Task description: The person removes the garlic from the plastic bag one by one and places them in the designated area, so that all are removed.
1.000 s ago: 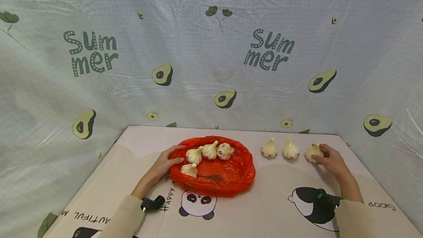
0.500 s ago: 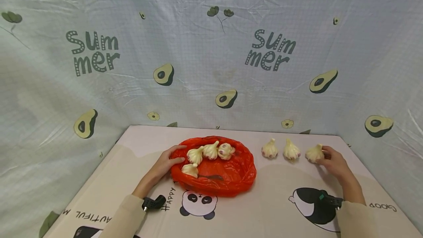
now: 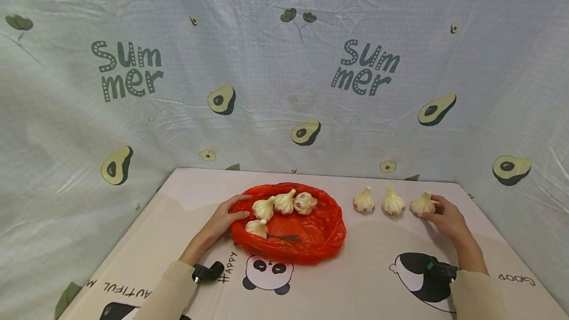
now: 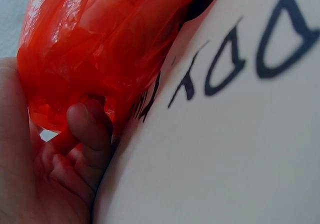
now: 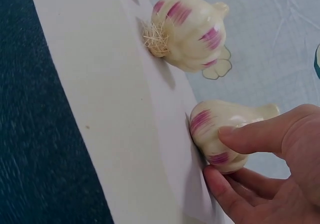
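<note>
Shifted slightly L: glossy garlic bulb (image 3: 420,205), neck up, axis near-vert., R hand (image 3: 450,218) pinching, L hand (image 3: 222,219) gripping crinkled bag (image 3: 293,252).

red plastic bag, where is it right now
In the head view, the red plastic bag sits left of the row of three garlic bulbs, just beyond the printed panda; the left hand grips its left rim.

We see the left hand (image 4: 55,179) grip the red bag (image 4: 110,44), fingers (image 4: 87,126) curled against its lower end, black letters (image 4: 265,72) beside it on the pale table (image 4: 215,169).
</note>
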`<state>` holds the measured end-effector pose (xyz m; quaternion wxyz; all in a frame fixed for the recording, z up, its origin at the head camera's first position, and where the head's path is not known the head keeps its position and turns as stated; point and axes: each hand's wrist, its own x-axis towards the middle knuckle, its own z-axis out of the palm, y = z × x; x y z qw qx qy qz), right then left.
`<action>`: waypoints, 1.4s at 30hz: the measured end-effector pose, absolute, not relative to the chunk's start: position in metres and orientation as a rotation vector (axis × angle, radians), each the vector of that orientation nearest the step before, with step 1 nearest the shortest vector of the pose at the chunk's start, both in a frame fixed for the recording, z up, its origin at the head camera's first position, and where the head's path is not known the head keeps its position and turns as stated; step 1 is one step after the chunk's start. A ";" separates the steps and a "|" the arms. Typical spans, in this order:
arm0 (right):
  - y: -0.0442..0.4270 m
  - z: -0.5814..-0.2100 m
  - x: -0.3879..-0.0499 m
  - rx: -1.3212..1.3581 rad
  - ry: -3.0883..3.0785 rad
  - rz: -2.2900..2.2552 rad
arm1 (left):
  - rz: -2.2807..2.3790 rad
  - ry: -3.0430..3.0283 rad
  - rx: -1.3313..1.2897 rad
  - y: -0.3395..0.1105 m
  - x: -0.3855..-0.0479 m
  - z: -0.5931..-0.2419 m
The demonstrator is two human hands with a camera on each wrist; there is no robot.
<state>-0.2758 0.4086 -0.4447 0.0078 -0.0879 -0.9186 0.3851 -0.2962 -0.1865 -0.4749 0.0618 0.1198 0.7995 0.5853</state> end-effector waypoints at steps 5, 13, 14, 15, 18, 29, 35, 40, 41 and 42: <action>0.410 -0.446 -0.277 -0.304 -2.868 1.218 | 1.768 2.416 0.361 -0.186 -0.297 -0.475; 0.410 -0.446 -0.278 -0.326 -2.860 1.226 | 1.760 2.427 0.365 -0.186 -0.295 -0.473; 0.409 -0.446 -0.278 -0.326 -2.857 1.230 | 1.761 2.427 0.367 -0.186 -0.295 -0.473; 0.409 -0.446 -0.278 -0.323 -2.852 1.234 | 1.763 2.426 0.367 -0.186 -0.295 -0.473; 0.408 -0.445 -0.277 -0.325 -2.844 1.249 | 1.765 2.425 0.365 -0.186 -0.295 -0.474; 0.410 -0.444 -0.276 -0.315 -2.864 1.248 | 1.765 2.430 0.353 -0.185 -0.295 -0.474; 0.411 -0.445 -0.277 -0.319 -2.848 1.239 | 1.758 2.435 0.352 -0.185 -0.296 -0.475; 0.413 -0.446 -0.276 -0.314 -2.832 1.207 | 1.757 2.434 0.358 -0.185 -0.296 -0.475; 0.413 -0.446 -0.276 -0.313 -2.832 1.201 | 1.759 2.433 0.359 -0.185 -0.296 -0.474; 0.413 -0.446 -0.276 -0.313 -2.830 1.202 | 1.761 2.431 0.361 -0.185 -0.296 -0.474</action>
